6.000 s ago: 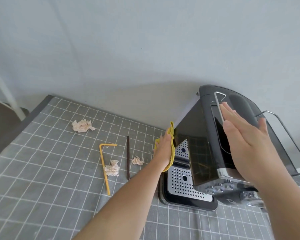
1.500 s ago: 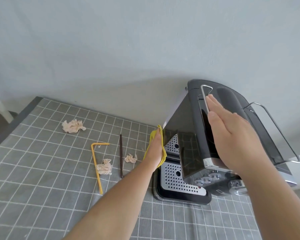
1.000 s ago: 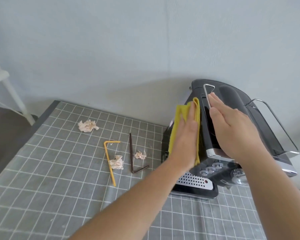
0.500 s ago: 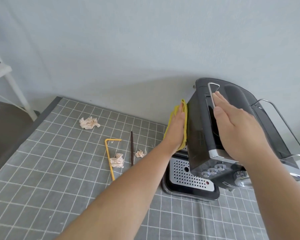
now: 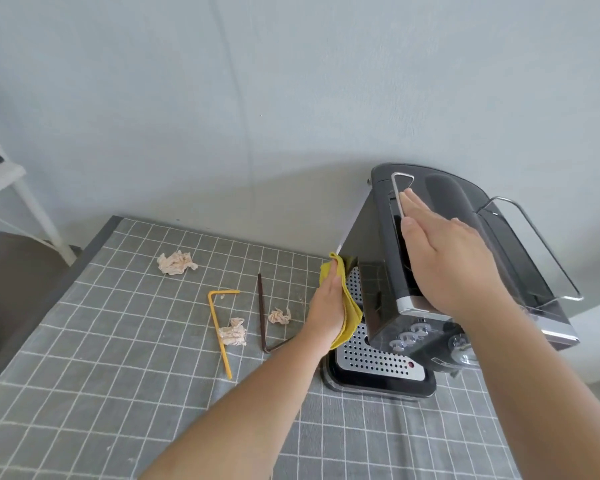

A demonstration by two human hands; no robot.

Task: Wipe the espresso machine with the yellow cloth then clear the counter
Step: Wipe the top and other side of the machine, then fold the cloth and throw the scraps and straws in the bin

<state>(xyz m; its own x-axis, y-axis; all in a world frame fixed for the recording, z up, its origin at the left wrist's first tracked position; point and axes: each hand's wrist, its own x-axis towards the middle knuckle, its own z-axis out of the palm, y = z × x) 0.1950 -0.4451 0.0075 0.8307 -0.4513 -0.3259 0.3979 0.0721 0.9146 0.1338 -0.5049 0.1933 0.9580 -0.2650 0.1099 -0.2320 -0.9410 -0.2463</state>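
Left hand [image 5: 327,308] has dropped since half a second ago: it was high on the machine's left wall, now it's low at centre frame, beside the drip tray [image 5: 378,367]. Fingers are flat and extended, pressing the yellow cloth [image 5: 350,315] against the lower left side of the espresso machine [image 5: 381,271]; no pinch, the cloth is just trapped under the palm. So this reads as a downward wipe stroke on that side wall, wiping phase ongoing, counter not started.

Right hand [image 5: 447,261] is unchanged, open and flat on the machine top at right of frame, bracing, gripping nothing.

Counts, centre-left of frame on the grey checked tablecloth [image 5: 84,393]:
- crumpled tissues: three, one [image 5: 176,263] far back, one [image 5: 234,332] against the yellow straw, one small [image 5: 280,316] near the left wrist.
- straws: two, yellow bent straw [image 5: 219,323] and dark brown straw [image 5: 262,313].
- cloths: one. Machines: one.

Possibly crumbs near the yellow straw's bend, too small to confirm. All five litter items remain to be cleared.
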